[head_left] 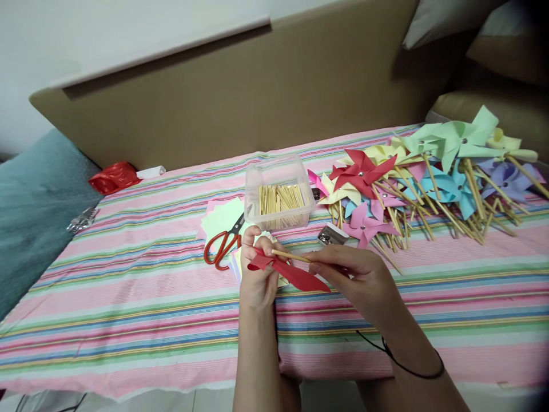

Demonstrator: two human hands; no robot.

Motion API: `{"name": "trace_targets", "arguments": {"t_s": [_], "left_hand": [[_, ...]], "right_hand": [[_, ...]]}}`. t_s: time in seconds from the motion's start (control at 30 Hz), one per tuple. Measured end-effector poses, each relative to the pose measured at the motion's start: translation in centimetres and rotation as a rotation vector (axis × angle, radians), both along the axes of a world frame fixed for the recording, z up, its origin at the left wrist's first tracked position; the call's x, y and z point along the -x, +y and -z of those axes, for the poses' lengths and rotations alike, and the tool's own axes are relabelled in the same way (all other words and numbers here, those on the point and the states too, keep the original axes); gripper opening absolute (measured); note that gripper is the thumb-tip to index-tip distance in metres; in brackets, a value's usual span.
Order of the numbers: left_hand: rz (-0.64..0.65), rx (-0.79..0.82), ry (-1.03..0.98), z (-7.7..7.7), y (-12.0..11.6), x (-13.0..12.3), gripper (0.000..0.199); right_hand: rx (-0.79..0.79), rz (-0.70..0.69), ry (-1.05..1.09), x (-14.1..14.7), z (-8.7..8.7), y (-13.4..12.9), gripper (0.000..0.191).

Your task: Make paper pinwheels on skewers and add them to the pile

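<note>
My left hand (pixel 262 269) is closed on a red paper pinwheel (pixel 302 277), whose folded blades point down and to the right. Between finger and thumb of my right hand (pixel 354 273) is a thin wooden stick (pixel 291 256). The stick's far end meets the pinwheel at my left fingertips; how the two join is hidden by the fingers. Just beyond my hands is a clear plastic box (pixel 278 220) holding many short wooden sticks (pixel 278 199). Orange-handled scissors (pixel 223 249) lie left of my left hand on light green paper sheets (pixel 221 220).
Finished paper pinwheels (pixel 362 174) on sticks are heaped at the right. A small open box of metal pins (pixel 332 234) sits before them. A red plastic bag (pixel 115 178) and a white box (pixel 151 172) lie far left. A striped cloth (pixel 141 286) covers the surface.
</note>
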State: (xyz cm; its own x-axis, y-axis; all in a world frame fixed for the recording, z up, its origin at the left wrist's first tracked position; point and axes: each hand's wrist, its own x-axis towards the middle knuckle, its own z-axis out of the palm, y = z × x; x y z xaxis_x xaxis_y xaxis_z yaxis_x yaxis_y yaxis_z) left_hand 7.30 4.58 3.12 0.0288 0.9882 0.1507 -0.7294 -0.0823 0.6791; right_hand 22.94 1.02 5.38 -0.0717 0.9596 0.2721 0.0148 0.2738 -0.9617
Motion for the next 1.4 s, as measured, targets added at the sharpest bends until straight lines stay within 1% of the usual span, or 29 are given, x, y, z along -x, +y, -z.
{"name": "trace_targets", "arguments": {"t_s": [0.23,0.4,0.57,0.77,0.97,1.2,1.4], "left_hand": [[0.039,-0.040,-0.037,0.2,0.0,0.2,0.051],[0.052,-0.041,-0.013,0.1,-0.2,0.4,0.050],[0.034,-0.040,-0.028,0.0,-0.3,0.4,0.048],[0.020,-0.034,-0.047,-0.3,-0.5,0.2,0.050],[-0.022,-0.031,-0.082,-0.6,-0.5,-0.1,0.049],[-0.048,0.031,-0.112,-1.2,-0.5,-0.6,0.040],[-0.072,0.059,-0.123,-1.3,-0.5,-0.6,0.040]], "right_hand": [[-0.006,-0.003,-0.007,0.0,-0.1,-0.1,0.015],[-0.025,-0.030,-0.034,-0.1,-0.1,-0.2,0.018],[-0.079,-0.036,-0.049,-0.1,-0.1,-0.1,0.021],[-0.113,-0.033,-0.069,0.2,-0.2,-0.1,0.015],[-0.132,-0.018,-0.091,0.6,-0.2,-0.1,0.014],[-0.171,-0.021,-0.093,0.6,-0.3,-0.2,0.016],[-0.168,-0.031,-0.098,0.7,-0.2,-0.1,0.017]]}}
